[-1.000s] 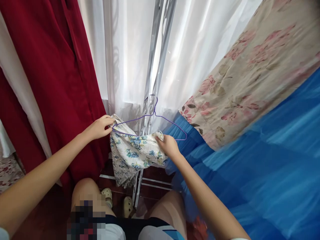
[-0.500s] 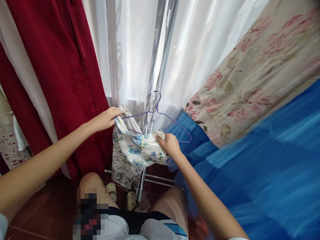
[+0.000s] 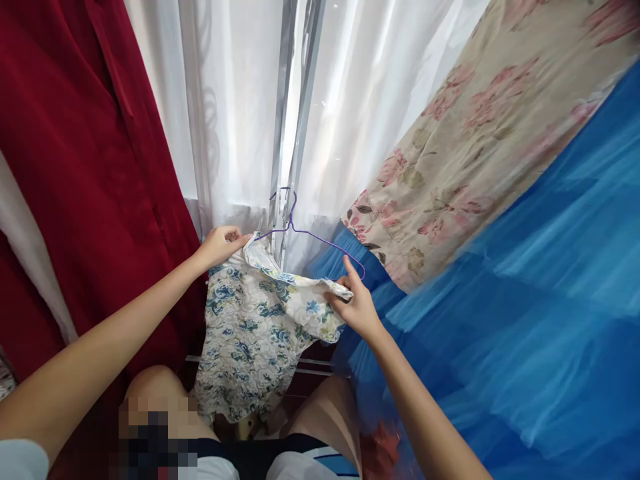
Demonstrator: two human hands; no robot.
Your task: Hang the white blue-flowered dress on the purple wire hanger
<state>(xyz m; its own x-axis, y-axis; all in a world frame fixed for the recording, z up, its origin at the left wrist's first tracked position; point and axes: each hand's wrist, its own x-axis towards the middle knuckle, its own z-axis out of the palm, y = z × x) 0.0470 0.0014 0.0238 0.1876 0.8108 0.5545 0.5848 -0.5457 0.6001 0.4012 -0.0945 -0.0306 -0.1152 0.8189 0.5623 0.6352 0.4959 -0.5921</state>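
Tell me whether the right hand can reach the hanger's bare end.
Likely yes: the right hand, though holding the floral cloth, sits close beside that end of the hanger, with nothing visible between.

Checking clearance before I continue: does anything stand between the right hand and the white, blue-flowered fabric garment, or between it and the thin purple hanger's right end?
Nothing visible separates the right hand from the garment: it grips the edge. Toward the bare right end of the hanger, only that hand's raised thumb shows in between.

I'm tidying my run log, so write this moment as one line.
left hand: touching floral garment | right hand: at garment's top edge | purple hanger: left end hidden, right end showing
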